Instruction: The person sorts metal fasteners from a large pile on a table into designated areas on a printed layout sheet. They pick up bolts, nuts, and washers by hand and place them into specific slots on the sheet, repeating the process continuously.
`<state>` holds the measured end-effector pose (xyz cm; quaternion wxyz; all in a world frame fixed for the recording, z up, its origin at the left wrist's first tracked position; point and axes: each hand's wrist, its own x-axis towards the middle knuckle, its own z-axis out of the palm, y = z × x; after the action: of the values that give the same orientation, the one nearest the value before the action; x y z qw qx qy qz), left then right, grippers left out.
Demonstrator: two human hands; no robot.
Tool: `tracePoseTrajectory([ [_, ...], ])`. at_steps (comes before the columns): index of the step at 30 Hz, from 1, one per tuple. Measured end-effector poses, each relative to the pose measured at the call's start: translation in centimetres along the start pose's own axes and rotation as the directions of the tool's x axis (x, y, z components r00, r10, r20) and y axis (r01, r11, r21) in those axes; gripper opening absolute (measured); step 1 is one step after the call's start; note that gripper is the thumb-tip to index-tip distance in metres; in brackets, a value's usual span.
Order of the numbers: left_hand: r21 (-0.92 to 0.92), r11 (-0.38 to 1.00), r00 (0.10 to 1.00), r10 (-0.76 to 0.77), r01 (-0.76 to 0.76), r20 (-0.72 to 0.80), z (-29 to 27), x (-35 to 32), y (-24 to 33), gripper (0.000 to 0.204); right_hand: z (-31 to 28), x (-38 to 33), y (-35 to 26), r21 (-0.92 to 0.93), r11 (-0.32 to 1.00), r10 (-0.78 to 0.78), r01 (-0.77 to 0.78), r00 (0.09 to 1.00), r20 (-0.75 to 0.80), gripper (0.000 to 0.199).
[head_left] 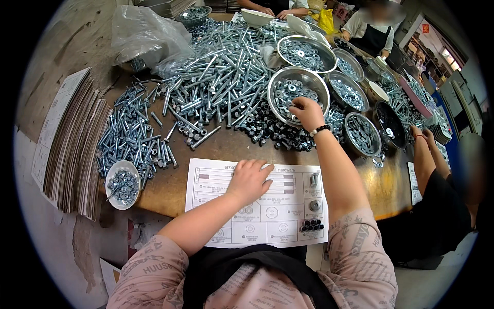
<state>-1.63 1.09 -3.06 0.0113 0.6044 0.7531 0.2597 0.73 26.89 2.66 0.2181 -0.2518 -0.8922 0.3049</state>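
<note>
My right hand [307,114] reaches into a steel bowl [274,105] of flat washers [294,89]. Its fingertips are pinched together at the washers, and whatever lies between them is hidden. Flat on a printed hardware sheet [211,208] rests my left hand [250,180], fingers apart and holding nothing. On the sheet's right side lie a couple of short bolts [314,179], a washer [315,205] and a cluster of black nuts [312,225]. More black nuts [272,130] are heaped on the table just beyond the sheet.
Loose long bolts [221,67] cover the table's middle, with shorter bolts [126,131] at left. A white bowl [122,205] of small hardware sits near the left edge, beside stacked sheets [69,149]. More bowls [362,135] stand at right. Co-workers' hands [418,135] show at right and beyond.
</note>
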Motion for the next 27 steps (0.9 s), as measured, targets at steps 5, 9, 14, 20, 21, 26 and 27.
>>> tracePoseTrajectory([
  [5,-0.151,0.988,0.998,-0.03,0.022,-0.053,-0.5,0.1,-0.4,0.05,-0.6,-4.7,-3.2,0.79,0.42,0.183,-0.448,0.894,0.409,0.017],
  [9,-0.64,0.763,0.986,-0.023,-0.091,-0.168,-2.5,0.8,-0.2,0.079,-0.1,-10.0,-5.5,0.821,0.119,0.092,-0.558,0.83,0.55,0.014],
  [14,-0.729,0.609,0.948,0.151,-0.313,-0.281,-5.5,1.4,1.2,0.079,0.4,-15.1,-8.0,0.787,-0.024,-0.114,-0.617,0.784,0.61,0.02],
  [20,-0.763,0.598,0.969,0.168,-0.244,-0.178,-6.8,-0.6,2.0,0.065,0.4,-18.5,-9.2,0.736,-0.225,-0.13,-0.639,0.768,0.627,0.021],
  [21,-0.767,0.594,0.97,0.177,-0.242,-0.169,-6.9,-0.8,2.0,0.062,0.4,-18.8,-9.3,0.737,-0.231,-0.145,-0.635,0.772,0.619,0.022],
  [26,-0.753,0.619,0.974,0.171,-0.223,-0.148,-8.0,-1.4,2.6,0.046,0.3,-20.0,-9.4,0.753,-0.234,-0.193,-0.615,0.788,0.584,0.024],
  [27,-0.74,0.635,0.975,0.169,-0.222,-0.147,-8.2,-1.5,2.7,0.045,0.3,-20.2,-9.4,0.758,-0.23,-0.19,-0.61,0.792,0.58,0.023],
])
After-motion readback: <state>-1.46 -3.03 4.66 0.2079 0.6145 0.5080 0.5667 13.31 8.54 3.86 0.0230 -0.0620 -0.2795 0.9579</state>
